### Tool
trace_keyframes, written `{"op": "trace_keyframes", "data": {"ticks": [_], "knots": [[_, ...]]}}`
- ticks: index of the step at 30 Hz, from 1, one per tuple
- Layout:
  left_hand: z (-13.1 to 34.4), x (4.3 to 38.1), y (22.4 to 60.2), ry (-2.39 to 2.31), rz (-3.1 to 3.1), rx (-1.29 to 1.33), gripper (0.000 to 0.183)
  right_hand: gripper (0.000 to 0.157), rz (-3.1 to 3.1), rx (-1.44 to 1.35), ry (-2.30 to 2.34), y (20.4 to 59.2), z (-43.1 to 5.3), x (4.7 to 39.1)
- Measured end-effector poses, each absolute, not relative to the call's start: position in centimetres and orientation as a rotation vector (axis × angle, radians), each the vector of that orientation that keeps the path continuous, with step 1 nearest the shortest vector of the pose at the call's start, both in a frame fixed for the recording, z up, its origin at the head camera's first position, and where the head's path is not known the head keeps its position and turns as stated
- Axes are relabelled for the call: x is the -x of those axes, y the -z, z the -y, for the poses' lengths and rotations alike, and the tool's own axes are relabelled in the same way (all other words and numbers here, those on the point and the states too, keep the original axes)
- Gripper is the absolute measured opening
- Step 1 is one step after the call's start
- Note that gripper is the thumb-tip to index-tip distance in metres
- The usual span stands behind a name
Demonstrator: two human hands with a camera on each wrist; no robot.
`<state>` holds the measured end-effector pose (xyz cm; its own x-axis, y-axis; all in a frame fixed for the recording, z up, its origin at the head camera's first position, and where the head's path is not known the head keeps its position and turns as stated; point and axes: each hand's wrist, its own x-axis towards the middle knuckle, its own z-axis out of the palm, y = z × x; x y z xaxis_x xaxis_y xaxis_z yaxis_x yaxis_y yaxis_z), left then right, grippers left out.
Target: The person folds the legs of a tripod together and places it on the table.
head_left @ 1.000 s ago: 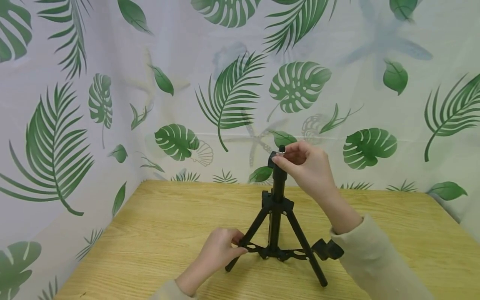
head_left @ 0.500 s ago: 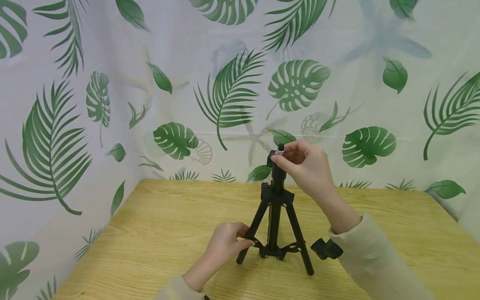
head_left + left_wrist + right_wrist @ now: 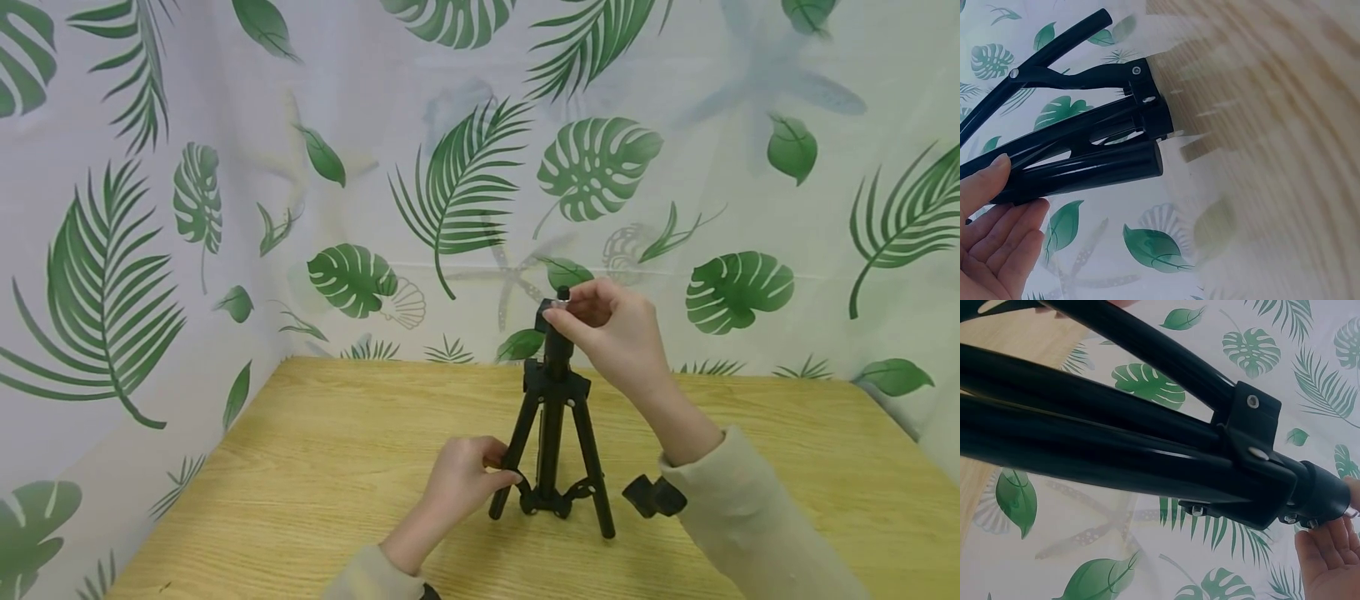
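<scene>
A black tripod (image 3: pixel 551 442) stands upright on the table, its legs partly drawn in toward the centre column. My left hand (image 3: pixel 459 479) pinches the left leg near its brace between thumb and fingers. In the left wrist view, the thumb and fingertips lie on either side of a black leg (image 3: pixel 1097 172), with the brace hub beside its end. At the top, my right hand (image 3: pixel 622 333) grips the column's head just below the small black screw tip (image 3: pixel 562 293). The right wrist view shows the leg collar (image 3: pixel 1257 456), with right fingers (image 3: pixel 1329 550) past it at the column's top.
The wooden table (image 3: pixel 337 433) extends around the tripod. Behind and to the left hangs a white curtain (image 3: pixel 247 83) with green leaf prints. A black device (image 3: pixel 654 497) sits at the right sleeve cuff, close to the tripod's right leg.
The tripod's legs have drawn in closer to the column, and the leg collar has risen. My left hand has moved right and slightly up with the left leg. My right hand stays at the top.
</scene>
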<state>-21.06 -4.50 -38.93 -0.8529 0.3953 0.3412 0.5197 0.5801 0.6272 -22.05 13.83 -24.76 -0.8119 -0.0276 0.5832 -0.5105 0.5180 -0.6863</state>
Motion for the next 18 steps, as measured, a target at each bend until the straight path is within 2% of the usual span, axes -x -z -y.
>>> {"op": "trace_keyframes", "data": {"ticks": [18], "knots": [[3.63, 21.34, 39.01, 1.194, 2.641, 0.721, 0.018, 0.023, 2.247, -0.44, -1.284, 24.87, -13.83, 22.15]]}}
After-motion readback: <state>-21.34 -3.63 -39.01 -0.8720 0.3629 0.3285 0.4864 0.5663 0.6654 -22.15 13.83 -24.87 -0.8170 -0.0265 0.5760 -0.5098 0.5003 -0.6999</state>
